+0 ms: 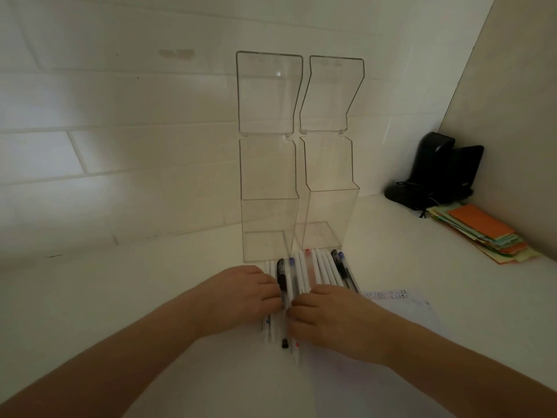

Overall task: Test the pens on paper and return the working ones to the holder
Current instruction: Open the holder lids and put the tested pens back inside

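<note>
Several pens (313,271) lie side by side in a row on the white counter, just in front of two tall clear plastic holders (268,188) with their lids flipped up. Most pens are white; a black-capped pen (282,277) lies between my hands. My left hand (241,297) lies palm down over the left end of the row, fingertips touching the black-capped pen. My right hand (328,318) lies palm down over the right part of the row, fingers bent onto the pens. A sheet of paper (401,309) lies to the right, partly under my right hand.
The second clear holder (327,188) stands right of the first, both against a white tiled wall. A black device with a cable (437,173) sits in the back right corner. A stack of coloured paper slips (485,233) lies beside it.
</note>
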A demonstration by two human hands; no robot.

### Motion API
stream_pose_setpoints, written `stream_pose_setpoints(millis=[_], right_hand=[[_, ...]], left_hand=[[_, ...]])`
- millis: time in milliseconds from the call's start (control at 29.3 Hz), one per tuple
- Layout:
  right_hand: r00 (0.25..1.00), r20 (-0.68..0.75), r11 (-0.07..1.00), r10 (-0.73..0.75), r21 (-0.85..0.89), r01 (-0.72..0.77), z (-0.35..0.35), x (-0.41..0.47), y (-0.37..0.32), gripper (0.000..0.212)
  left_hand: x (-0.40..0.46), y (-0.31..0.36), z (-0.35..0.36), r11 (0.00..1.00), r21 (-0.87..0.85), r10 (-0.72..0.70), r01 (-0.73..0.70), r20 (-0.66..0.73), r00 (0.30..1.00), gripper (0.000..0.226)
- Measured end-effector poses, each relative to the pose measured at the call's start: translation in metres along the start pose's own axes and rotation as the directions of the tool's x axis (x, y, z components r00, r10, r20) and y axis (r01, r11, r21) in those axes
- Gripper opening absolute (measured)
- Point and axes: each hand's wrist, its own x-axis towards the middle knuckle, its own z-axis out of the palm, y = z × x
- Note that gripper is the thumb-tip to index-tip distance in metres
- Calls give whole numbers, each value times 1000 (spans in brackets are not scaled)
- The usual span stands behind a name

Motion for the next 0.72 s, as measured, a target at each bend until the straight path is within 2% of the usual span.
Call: stream_pose_setpoints(millis=[137,273,376,444,513,581,649,718], right_hand=[[998,-19,998,-63,16,63,3,2,-4,16],[995,-71,997,-72,28,74,4,0,-4,18],[988,-153,989,39,144,-17,4,-7,-6,23],[962,-191,948,193,288,-134,0,-12,-7,20],[912,-182,837,369,492,-240,-6,-16,-6,17],[833,-95,593,545,746,-303,-16,-19,-7,21],[724,-58,351,688,899,-262,-26,-21,-3,20],[599,-90,262,795,943,-206,-33,-25,9,16]], left_hand=[[1,3,2,999,-48,16,-15,28,999,5],[-3,9,10,995,-80,-55,56,12,998,17],[-11,10,14,984,-117,-141,136,-41,989,16],[-15,9,12,960,-184,-229,212,-73,971,18],[-16,9,10,946,-221,-254,236,-58,965,24],[-18,9,9,950,-234,-221,209,-25,975,31],[-21,11,11,953,-229,-204,199,2,979,34],[-25,10,10,953,-214,-221,215,-4,975,29]])
